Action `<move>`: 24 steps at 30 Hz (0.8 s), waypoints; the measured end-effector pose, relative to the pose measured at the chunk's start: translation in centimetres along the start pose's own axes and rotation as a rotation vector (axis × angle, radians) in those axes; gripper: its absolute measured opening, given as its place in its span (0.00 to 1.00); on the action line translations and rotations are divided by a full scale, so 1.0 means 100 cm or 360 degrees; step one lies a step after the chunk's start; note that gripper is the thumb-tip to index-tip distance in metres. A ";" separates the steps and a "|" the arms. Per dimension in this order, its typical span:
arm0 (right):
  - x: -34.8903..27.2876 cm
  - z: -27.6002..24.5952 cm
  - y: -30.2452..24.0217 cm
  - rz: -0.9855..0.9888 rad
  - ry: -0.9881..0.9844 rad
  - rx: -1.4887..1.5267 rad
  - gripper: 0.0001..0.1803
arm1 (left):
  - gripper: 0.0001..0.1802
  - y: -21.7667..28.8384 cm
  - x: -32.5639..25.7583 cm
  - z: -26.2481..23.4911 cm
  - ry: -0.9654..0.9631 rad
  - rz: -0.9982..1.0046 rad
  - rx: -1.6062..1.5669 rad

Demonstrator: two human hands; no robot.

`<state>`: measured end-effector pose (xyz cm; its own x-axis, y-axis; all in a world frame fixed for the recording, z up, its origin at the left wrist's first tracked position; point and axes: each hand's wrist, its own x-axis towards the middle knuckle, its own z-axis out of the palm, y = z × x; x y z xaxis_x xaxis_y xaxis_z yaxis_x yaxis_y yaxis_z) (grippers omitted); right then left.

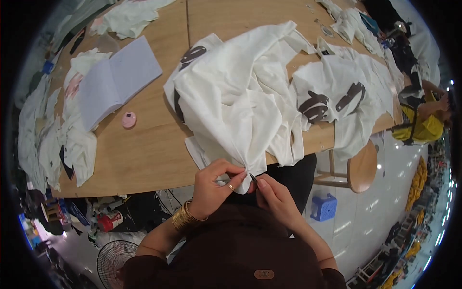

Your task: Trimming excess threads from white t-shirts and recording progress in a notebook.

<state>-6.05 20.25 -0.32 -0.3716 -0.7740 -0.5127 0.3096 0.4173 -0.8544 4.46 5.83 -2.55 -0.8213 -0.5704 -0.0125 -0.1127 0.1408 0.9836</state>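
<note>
Pinching a white garment (231, 101)

The left hand (214, 187) is pinching the garment's lower part between thumb and fingers, beyond the near edge of the table (139, 168). The right hand (276, 196) is gripping a small dark tool (253, 177), its tip pointing at the garment (touching or not, I cannot tell). The garment's bulk is covering the table's middle; an open notebook (137, 62) is lying toward the table's left.

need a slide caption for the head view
The left hand pinches white cloth overhanging a wooden table; the right hand holds a small dark tool.
</note>
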 end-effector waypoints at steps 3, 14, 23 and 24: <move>-0.001 -0.003 -0.001 0.0027 -0.0027 -0.0008 0.16 | 0.05 -0.002 0.000 0.002 -0.0019 0.0013 0.0009; 0.001 0.001 -0.008 0.0088 -0.0041 -0.0140 0.17 | 0.06 -0.004 0.000 -0.002 -0.0041 0.0033 0.0004; 0.000 0.002 -0.004 0.0043 -0.0015 -0.0171 0.16 | 0.06 -0.004 0.001 -0.005 -0.0069 0.0055 -0.0008; 0.000 0.001 -0.003 0.0012 0.0007 -0.0211 0.16 | 0.06 -0.004 0.001 -0.004 -0.0069 0.0054 -0.0007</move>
<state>-6.05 20.03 -0.07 -0.3736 -0.7686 -0.5193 0.1942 0.4826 -0.8540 4.63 5.35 -2.86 -0.8482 -0.5296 0.0133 -0.0817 0.1557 0.9844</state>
